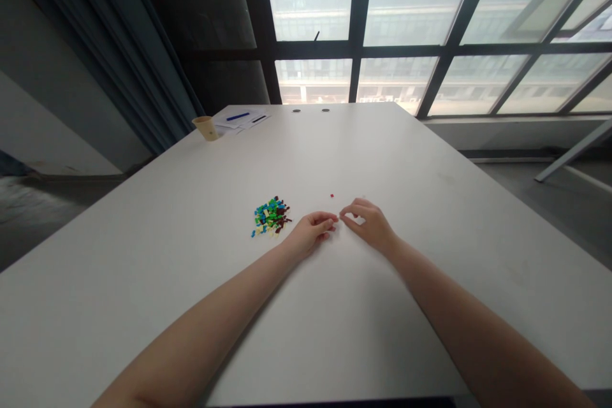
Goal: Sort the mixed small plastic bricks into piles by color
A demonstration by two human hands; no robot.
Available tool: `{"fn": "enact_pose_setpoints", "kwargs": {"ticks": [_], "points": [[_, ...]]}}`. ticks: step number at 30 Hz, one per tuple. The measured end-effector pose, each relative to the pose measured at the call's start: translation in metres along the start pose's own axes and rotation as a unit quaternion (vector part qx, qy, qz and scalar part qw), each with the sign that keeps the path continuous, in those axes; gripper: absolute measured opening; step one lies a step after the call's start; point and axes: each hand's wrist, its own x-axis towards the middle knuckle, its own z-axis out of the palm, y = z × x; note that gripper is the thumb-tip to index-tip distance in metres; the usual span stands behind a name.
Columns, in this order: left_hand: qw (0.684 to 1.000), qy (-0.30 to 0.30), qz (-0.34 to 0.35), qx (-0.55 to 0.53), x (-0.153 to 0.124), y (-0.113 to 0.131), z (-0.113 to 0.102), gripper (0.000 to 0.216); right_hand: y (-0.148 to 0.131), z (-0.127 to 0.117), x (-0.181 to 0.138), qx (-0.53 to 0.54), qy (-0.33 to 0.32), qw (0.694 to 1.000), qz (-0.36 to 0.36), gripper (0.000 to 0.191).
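Note:
My left hand (pixel 315 232) and my right hand (pixel 367 222) meet just above the white table (pixel 306 159), fingertips nearly touching. Both are closed in a pinch around something too small to make out between the thumbs and fingers. Just beyond the fingertips lies a single tiny red piece (pixel 331 196). To the left of my left hand is a loose pile of small building bricks (pixel 271 215) in green, blue, dark brown and cream, with a few strays at its edge.
A tan paper cup (pixel 207 129) stands at the table's far left edge. Beside it are sheets of paper (pixel 234 122) with a blue pen (pixel 238 116) on top. Two round grommets (pixel 296 111) sit near the far edge, before large windows.

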Motion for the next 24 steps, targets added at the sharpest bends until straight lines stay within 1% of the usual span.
{"fn": "enact_pose_setpoints", "kwargs": {"ticks": [2,4,5,7,9,11,14,16,18,20,21,23,24], "points": [[0.999,-0.002,0.011,0.046,0.002,-0.002,-0.001,0.036,0.023,-0.011,0.005,-0.058,0.038,0.995,0.077,0.014],[0.994,-0.035,0.016,0.104,0.004,-0.004,-0.002,0.035,0.045,-0.021,0.007,-0.133,0.088,0.97,0.185,0.016],[0.99,-0.058,0.015,0.13,0.004,-0.004,-0.002,0.035,0.054,-0.024,0.008,-0.154,0.098,0.957,0.228,0.017],[0.982,-0.095,0.012,0.166,0.005,-0.004,-0.003,0.034,0.067,-0.025,0.007,-0.176,0.091,0.939,0.28,0.02],[0.975,-0.115,0.012,0.187,0.006,-0.004,-0.005,0.032,0.071,-0.021,0.007,-0.185,0.067,0.935,0.296,0.021],[0.971,-0.123,0.019,0.205,0.006,-0.005,-0.006,0.031,0.072,-0.013,0.007,-0.192,0.049,0.934,0.297,0.021],[0.965,-0.131,0.028,0.225,0.007,-0.008,-0.005,0.032,0.071,-0.006,0.007,-0.189,0.039,0.933,0.304,0.023],[0.963,-0.132,0.029,0.233,0.006,-0.007,-0.003,0.032,0.072,-0.006,0.007,-0.182,0.038,0.933,0.307,0.025],[0.96,-0.147,0.021,0.237,0.004,0.001,-0.005,0.032,0.072,-0.008,0.006,-0.17,0.048,0.934,0.309,0.026],[0.956,-0.16,0.018,0.245,0.003,0.018,-0.014,0.031,0.072,-0.012,0.004,-0.148,0.071,0.935,0.313,0.028],[0.952,-0.158,0.022,0.26,0.002,0.029,-0.022,0.029,0.072,-0.014,0.002,-0.135,0.084,0.936,0.314,0.029],[0.947,-0.076,0.064,0.304,0.001,0.056,-0.044,0.027,0.069,-0.018,-0.001,-0.109,0.097,0.94,0.307,0.03],[0.934,-0.029,0.091,0.345,0.0,0.068,-0.056,0.025,0.067,-0.02,-0.003,-0.1,0.095,0.944,0.299,0.03]]}}
